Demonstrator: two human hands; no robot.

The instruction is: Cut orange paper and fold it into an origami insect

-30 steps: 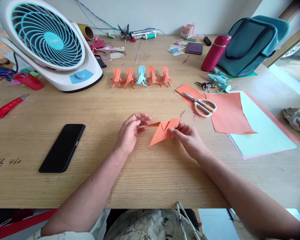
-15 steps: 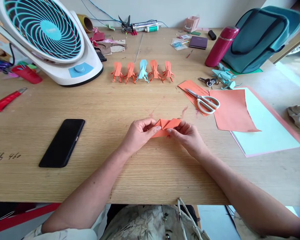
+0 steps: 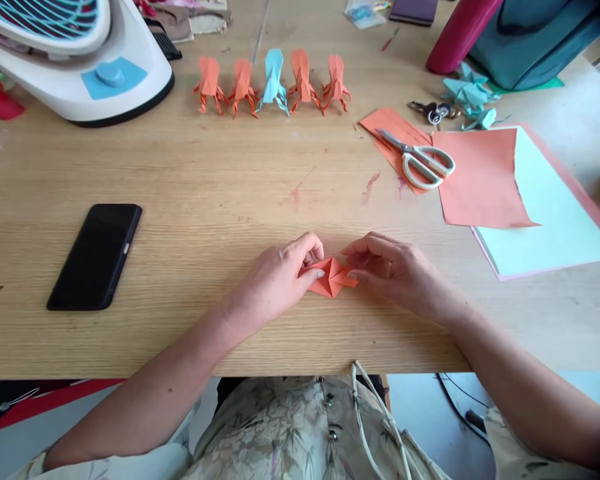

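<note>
A small folded orange paper piece (image 3: 331,277) lies on the wooden table (image 3: 190,173) near its front edge. My left hand (image 3: 280,277) pinches its left side with curled fingers. My right hand (image 3: 395,270) presses and pinches its right side. Both hands rest on the table with the paper between them. Part of the paper is hidden under my fingertips.
A row of folded paper figures (image 3: 273,83), orange with one blue, stands at the back. Scissors (image 3: 420,160) lie on orange paper sheets (image 3: 480,180) at the right, beside a pale green sheet (image 3: 550,220). A black phone (image 3: 96,255) lies left; a fan base (image 3: 80,73) is at back left.
The paper piece went from held up and wide to folded smaller and pressed flat on the table. Both hands came closer together and nearer me. The view tilted down.
</note>
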